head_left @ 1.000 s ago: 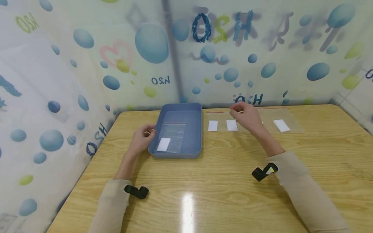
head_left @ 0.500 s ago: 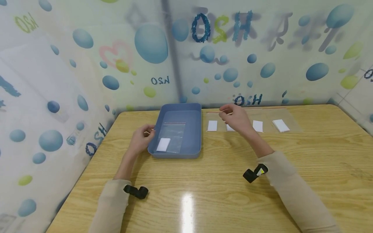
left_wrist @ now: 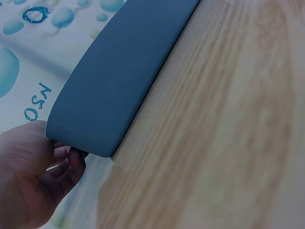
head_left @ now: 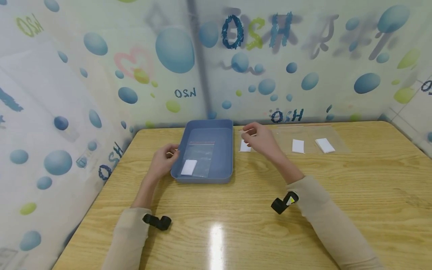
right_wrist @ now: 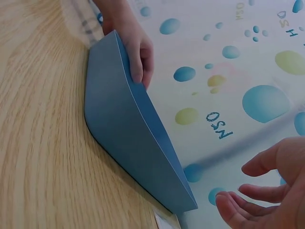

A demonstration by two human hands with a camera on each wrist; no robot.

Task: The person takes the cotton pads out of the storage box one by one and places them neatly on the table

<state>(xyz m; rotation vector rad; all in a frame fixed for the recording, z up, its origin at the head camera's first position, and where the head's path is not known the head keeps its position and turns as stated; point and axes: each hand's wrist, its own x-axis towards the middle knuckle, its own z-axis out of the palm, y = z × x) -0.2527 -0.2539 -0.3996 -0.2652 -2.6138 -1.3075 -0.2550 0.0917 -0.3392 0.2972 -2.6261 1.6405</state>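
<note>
At its left rim, my left hand [head_left: 163, 161] grips a shallow blue-grey tray [head_left: 223, 159]; in the right wrist view the thumb reaches over the rim. Inside the tray lies a clear zip bag [head_left: 204, 152] with a white rectangular piece [head_left: 189, 167] in its lower left. My right hand [head_left: 260, 140] hovers over the left part of a row of similar clear bags right of the tray, fingers loosely bent and nothing held. It partly covers the leftmost white piece [head_left: 245, 146] and hides another bag. Its fingers spread apart in the right wrist view.
Farther right in the row are a white piece [head_left: 298, 146] and a thicker white piece [head_left: 325, 145] in overlapping clear bags. A wooden table [head_left: 243, 217] bears everything. Behind it and at the left stands a wall [head_left: 216, 86] with bubble patterns.
My right hand has moved left along the row, from over the third bag to the leftmost ones, uncovering the third white piece. The left hand and tray have stayed put.
</note>
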